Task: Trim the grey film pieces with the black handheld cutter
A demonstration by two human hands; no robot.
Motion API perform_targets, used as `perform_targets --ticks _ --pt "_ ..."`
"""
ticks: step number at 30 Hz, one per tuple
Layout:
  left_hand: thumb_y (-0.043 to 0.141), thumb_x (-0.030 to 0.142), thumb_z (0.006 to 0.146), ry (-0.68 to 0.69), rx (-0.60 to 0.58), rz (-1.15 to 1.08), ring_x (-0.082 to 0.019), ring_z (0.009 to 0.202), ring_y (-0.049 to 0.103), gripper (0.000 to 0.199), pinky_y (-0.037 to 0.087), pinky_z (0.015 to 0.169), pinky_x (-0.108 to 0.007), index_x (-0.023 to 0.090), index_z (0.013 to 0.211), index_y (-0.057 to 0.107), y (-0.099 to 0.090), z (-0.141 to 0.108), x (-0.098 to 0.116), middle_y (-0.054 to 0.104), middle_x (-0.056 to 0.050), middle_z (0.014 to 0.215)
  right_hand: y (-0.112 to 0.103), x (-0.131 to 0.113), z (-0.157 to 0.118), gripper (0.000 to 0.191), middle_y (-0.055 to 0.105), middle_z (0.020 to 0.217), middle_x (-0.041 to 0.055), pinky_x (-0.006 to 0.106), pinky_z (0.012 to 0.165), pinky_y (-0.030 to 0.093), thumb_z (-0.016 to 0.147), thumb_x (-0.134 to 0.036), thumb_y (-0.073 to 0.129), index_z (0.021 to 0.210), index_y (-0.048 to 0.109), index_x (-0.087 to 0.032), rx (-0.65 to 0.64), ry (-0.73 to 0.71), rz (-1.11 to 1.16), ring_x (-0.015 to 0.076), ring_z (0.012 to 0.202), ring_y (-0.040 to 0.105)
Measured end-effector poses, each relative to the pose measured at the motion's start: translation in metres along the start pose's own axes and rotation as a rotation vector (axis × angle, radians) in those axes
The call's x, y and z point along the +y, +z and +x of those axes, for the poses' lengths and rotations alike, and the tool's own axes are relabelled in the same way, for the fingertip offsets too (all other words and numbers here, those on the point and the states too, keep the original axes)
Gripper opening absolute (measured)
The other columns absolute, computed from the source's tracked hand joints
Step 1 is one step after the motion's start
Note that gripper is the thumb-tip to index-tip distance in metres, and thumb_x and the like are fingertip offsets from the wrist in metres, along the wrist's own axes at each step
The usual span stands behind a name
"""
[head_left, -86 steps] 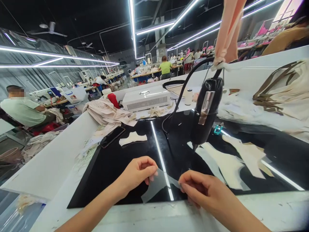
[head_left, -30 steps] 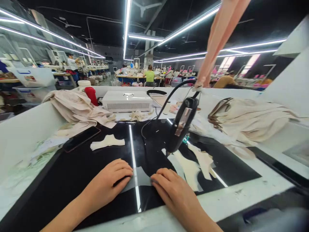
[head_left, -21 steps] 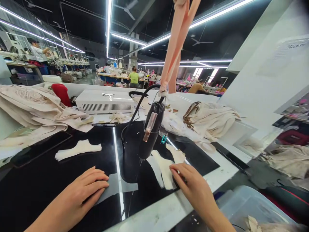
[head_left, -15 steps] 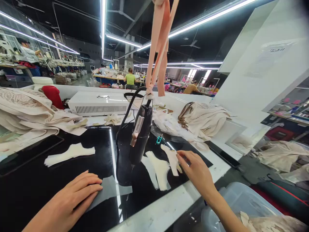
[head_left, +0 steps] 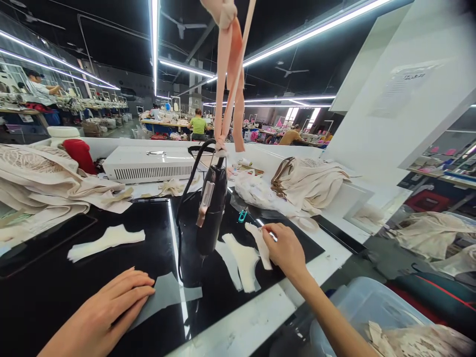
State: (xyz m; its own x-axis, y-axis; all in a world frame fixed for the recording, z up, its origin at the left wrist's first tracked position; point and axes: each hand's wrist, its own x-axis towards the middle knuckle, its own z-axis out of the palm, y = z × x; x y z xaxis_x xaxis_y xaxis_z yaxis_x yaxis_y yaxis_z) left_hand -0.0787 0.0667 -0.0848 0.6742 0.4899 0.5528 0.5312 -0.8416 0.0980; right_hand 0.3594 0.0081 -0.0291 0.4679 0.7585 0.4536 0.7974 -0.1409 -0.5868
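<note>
My left hand [head_left: 107,310] lies flat, fingers stretched out, over the left end of a translucent grey sheet [head_left: 167,291] on the black table surface. My right hand [head_left: 285,250] has its fingers bent together at the upper edge of a cream cloth piece [head_left: 260,243]; the hand hides part of it, and its thumb hardly shows. Just left of that piece lie another cream piece [head_left: 243,260] and a thin whitish piece [head_left: 229,263], overlapping. Farther left rests a cream cut piece [head_left: 106,242]. Between my hands hangs a black corded tool [head_left: 212,213] with a silver lever.
Peach straps [head_left: 226,89] suspend the tool. Teal snips [head_left: 242,215] lie behind the cloth pieces. Beige fabric heaps stand at left [head_left: 40,183] and right [head_left: 312,181]. A white vented box [head_left: 148,166] is at the back, and a clear plastic bin [head_left: 366,302] sits lower right. Other people work farther off.
My right hand has moved a little left and over the cream cloth piece, covering more of it. My left hand keeps its place on the grey sheet. The camera view has shifted slightly.
</note>
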Motion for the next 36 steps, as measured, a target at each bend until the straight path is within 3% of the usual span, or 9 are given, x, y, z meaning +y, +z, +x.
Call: perform_targets --ticks 6,11,16,19,23,25,30,33,36 --pt "0.059 0.048 0.100 -0.025 0.004 -0.011 -0.023 0.116 0.074 0.028 0.060 0.103 -0.031 0.038 0.116 0.079 0.003 -0.002 -0.005 0.078 0.004 0.123 -0.013 0.007 -0.007 0.034 0.077 0.084 0.0078 0.034 0.069 0.053 0.082 -0.053 0.066 0.083 0.072 -0.019 0.001 0.230 0.448 0.0253 0.080 0.071" --pt "0.059 0.048 0.100 -0.023 0.014 -0.017 -0.023 0.115 0.075 0.029 0.061 0.102 -0.032 0.037 0.116 0.079 0.003 -0.003 -0.007 0.078 0.003 0.123 -0.014 0.009 -0.017 0.046 0.075 0.080 0.0062 0.035 0.068 0.060 0.073 -0.062 0.076 0.089 0.069 -0.020 0.108 0.366 0.819 0.0232 0.077 0.072" --pt "0.059 0.048 0.100 -0.027 -0.005 -0.008 -0.023 0.117 0.074 0.028 0.060 0.103 -0.032 0.038 0.118 0.078 0.003 -0.005 -0.010 0.077 0.004 0.124 -0.022 0.006 -0.020 0.045 0.061 0.071 -0.0030 0.028 0.063 0.059 0.069 -0.059 0.084 0.088 0.062 -0.023 0.206 0.370 1.021 0.0141 0.064 0.062" --pt "0.058 0.049 0.101 -0.027 -0.010 -0.002 -0.023 0.117 0.074 0.029 0.060 0.104 -0.032 0.038 0.118 0.078 0.002 -0.003 -0.008 0.077 0.004 0.124 -0.027 -0.007 -0.027 0.044 0.050 0.068 -0.0069 0.022 0.053 0.050 0.074 -0.057 0.083 0.088 0.059 -0.024 0.194 0.323 1.072 0.0086 0.055 0.048" --pt "0.057 0.051 0.101 -0.027 0.020 -0.010 -0.020 0.115 0.075 0.028 0.059 0.103 -0.028 0.040 0.118 0.077 -0.004 0.003 0.001 0.078 0.007 0.122 -0.031 -0.037 -0.053 0.032 0.044 0.059 -0.0090 0.019 0.043 0.031 0.089 -0.052 0.074 0.097 0.062 -0.023 0.038 0.249 1.037 0.0069 0.047 0.034" --pt "0.058 0.051 0.101 -0.038 0.035 -0.025 -0.019 0.114 0.075 0.028 0.058 0.102 -0.026 0.040 0.117 0.077 -0.008 0.008 0.007 0.078 0.008 0.120 -0.027 -0.055 -0.071 0.027 0.050 0.061 -0.0061 0.021 0.045 0.031 0.092 -0.047 0.073 0.096 0.065 -0.021 -0.093 0.203 0.964 0.0084 0.050 0.039" --pt "0.065 0.048 0.097 -0.126 0.065 -0.166 -0.017 0.108 0.077 0.022 0.056 0.103 -0.023 0.038 0.110 0.079 -0.020 0.017 0.021 0.079 0.006 0.114 -0.001 -0.106 -0.104 0.021 0.049 0.064 -0.0052 0.024 0.054 0.033 0.102 -0.038 0.051 0.097 0.064 -0.022 -0.525 -0.155 0.725 0.0110 0.057 0.043" --pt "0.066 0.040 0.096 -0.223 -0.042 -0.362 -0.018 0.106 0.076 0.019 0.058 0.099 -0.022 0.036 0.110 0.078 -0.030 0.021 0.035 0.078 0.004 0.112 0.019 -0.131 -0.111 0.013 0.051 0.064 -0.0061 0.022 0.055 0.034 0.100 -0.028 0.050 0.097 0.061 -0.022 -0.679 -0.243 0.716 0.0097 0.056 0.046" --pt "0.063 0.041 0.097 -0.331 -0.175 -0.643 -0.020 0.101 0.075 0.022 0.060 0.089 -0.022 0.033 0.113 0.076 -0.039 0.026 0.053 0.077 0.000 0.108 0.037 -0.147 -0.117 0.008 0.049 0.063 -0.0076 0.020 0.053 0.033 0.098 -0.025 0.054 0.097 0.061 -0.022 -0.719 -0.254 0.722 0.0079 0.054 0.044"
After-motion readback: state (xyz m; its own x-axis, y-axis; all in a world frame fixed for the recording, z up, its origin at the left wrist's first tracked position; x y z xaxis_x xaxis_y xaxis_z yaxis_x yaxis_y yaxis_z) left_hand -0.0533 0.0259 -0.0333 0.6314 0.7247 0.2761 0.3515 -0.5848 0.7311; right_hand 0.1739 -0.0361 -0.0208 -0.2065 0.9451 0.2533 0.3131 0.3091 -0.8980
